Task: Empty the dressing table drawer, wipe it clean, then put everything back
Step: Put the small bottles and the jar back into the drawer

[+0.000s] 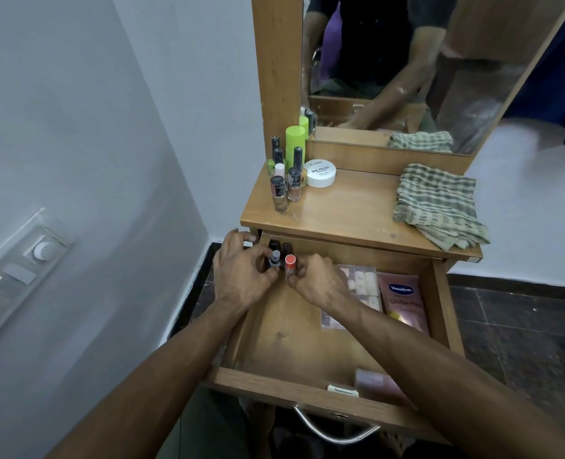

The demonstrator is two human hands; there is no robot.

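The wooden drawer [294,389] of the dressing table stands pulled out. At its back left corner my left hand [241,276] grips a small bottle with a grey cap [276,255]. Beside it my right hand [320,283] holds a bottle with an orange-red cap [290,261]. Two dark-capped bottles [280,245] stand behind them against the drawer's back wall. On the right, the drawer holds a clear box of nail tips [363,279] and a pink Vaseline sachet [405,301]. A pink packet [378,382] lies near the front.
On the tabletop [350,213] stand several nail polish bottles [284,183], a green can [295,142], a white nail polish remover tub [320,173] and a folded checked cloth [440,205]. A mirror [406,61] rises behind. A switch panel [19,270] is on the left wall.
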